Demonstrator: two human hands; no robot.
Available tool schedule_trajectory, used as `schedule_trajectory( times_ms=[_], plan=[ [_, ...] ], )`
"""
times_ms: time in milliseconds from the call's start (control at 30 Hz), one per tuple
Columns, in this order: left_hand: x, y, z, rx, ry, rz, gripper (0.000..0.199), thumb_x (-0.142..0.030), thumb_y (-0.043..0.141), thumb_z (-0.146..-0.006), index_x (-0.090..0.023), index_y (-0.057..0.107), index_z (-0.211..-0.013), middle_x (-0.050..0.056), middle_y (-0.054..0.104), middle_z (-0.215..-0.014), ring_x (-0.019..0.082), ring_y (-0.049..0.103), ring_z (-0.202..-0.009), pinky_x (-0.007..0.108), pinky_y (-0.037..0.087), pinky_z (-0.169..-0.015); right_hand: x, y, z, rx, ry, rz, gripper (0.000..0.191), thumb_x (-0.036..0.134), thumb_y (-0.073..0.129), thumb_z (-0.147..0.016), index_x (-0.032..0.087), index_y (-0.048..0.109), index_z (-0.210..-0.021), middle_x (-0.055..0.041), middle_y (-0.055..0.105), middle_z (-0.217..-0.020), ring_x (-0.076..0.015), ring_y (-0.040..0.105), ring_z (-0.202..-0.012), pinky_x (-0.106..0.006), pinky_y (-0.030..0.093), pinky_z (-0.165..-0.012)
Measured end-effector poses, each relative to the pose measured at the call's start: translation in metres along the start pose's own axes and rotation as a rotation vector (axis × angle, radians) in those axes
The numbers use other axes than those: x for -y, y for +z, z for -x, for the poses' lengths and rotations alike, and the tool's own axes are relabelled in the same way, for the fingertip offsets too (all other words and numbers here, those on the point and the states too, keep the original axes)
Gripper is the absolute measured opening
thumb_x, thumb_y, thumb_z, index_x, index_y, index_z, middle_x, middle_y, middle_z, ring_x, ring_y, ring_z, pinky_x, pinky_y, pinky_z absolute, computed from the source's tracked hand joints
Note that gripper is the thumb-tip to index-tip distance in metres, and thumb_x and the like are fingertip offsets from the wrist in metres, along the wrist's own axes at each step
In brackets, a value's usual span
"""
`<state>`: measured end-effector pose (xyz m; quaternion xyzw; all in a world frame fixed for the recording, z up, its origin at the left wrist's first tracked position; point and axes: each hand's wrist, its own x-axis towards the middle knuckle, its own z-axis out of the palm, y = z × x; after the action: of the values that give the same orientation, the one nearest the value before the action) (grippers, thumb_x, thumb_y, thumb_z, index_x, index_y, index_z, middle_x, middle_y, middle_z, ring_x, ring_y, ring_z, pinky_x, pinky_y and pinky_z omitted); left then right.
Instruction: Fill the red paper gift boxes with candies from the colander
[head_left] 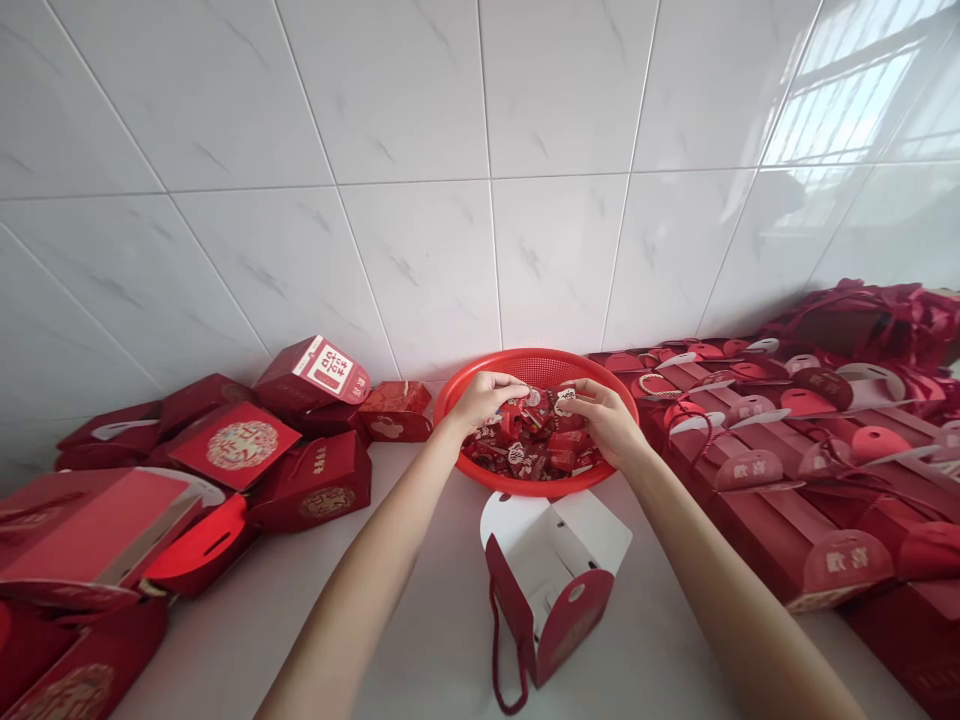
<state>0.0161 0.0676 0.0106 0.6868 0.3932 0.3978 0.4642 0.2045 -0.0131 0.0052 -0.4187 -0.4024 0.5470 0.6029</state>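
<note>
Both hands are over a red plastic basket (536,488) filled with small red wrapped candies (529,455). My left hand (489,400) is at the basket's left side, its thumb and fingers closed on a wrapped candy (533,397). On the right, my right hand (606,420) pinches another candy (564,402) with a pale label. In front of the basket, between my forearms, an open red gift box (574,622) with a white inside stands on the table. A dark red cord handle (496,650) hangs from its left side.
Closed red boxes (244,445) are heaped on the left, with a small patterned box (396,412) beside the basket. Rows of red boxes with cord handles (750,470) cover the right side. A white tiled wall (420,260) rises behind the white table (420,620).
</note>
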Motion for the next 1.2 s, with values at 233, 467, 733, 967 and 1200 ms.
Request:
schedule_trajectory(
  times_ms=[233, 467, 733, 967, 1200],
  plan=[
    [0.001, -0.001, 0.003, 0.098, 0.086, 0.048, 0.032, -0.046, 0.080, -0.066, -0.018, 0.080, -0.082, 0.005, 0.078, -0.086, 0.018, 0.068, -0.081, 0.029, 0.052, -0.077, -0.001, -0.001, -0.002, -0.002, -0.041, 0.019, 0.036, 0.029, 0.085, -0.052, 0.021, 0.064, -0.080, 0.0004, 0.070, -0.073, -0.0153, 0.062, -0.063, -0.029, 0.048, -0.061],
    [-0.004, 0.001, 0.007, 0.192, 0.111, 0.006, 0.042, -0.053, 0.075, -0.074, -0.015, 0.079, -0.091, 0.008, 0.078, -0.096, 0.019, 0.068, -0.085, 0.029, 0.052, -0.078, 0.000, -0.002, -0.001, 0.017, -0.023, 0.052, 0.034, 0.030, 0.083, -0.054, 0.021, 0.064, -0.080, 0.0006, 0.069, -0.074, -0.0152, 0.061, -0.063, -0.029, 0.048, -0.060],
    [-0.004, 0.001, 0.009, 0.195, 0.100, -0.117, 0.043, -0.056, 0.071, -0.078, -0.016, 0.078, -0.092, 0.006, 0.075, -0.095, 0.019, 0.065, -0.088, 0.027, 0.050, -0.080, 0.000, -0.003, 0.001, 0.131, -0.023, 0.060, 0.033, 0.032, 0.084, -0.056, 0.022, 0.063, -0.079, -0.0004, 0.070, -0.074, -0.0174, 0.065, -0.068, -0.029, 0.051, -0.062],
    [0.003, 0.002, 0.005, 0.177, 0.056, -0.305, 0.040, -0.051, 0.065, -0.084, -0.014, 0.076, -0.097, 0.007, 0.075, -0.092, 0.021, 0.066, -0.086, 0.029, 0.049, -0.076, 0.002, 0.001, 0.001, -0.005, -0.009, 0.017, 0.034, 0.031, 0.082, -0.055, 0.022, 0.061, -0.080, 0.0013, 0.067, -0.073, -0.0155, 0.060, -0.061, -0.029, 0.050, -0.056],
    [0.014, 0.007, -0.002, 0.301, -0.103, -0.833, 0.027, -0.006, 0.070, -0.064, -0.022, 0.080, -0.083, 0.005, 0.075, -0.083, 0.023, 0.068, -0.080, 0.028, 0.048, -0.071, 0.000, -0.001, -0.001, -0.044, -0.081, 0.014, 0.034, 0.033, 0.081, -0.055, 0.021, 0.061, -0.080, 0.0021, 0.063, -0.071, -0.0140, 0.057, -0.064, -0.026, 0.045, -0.055]
  ],
)
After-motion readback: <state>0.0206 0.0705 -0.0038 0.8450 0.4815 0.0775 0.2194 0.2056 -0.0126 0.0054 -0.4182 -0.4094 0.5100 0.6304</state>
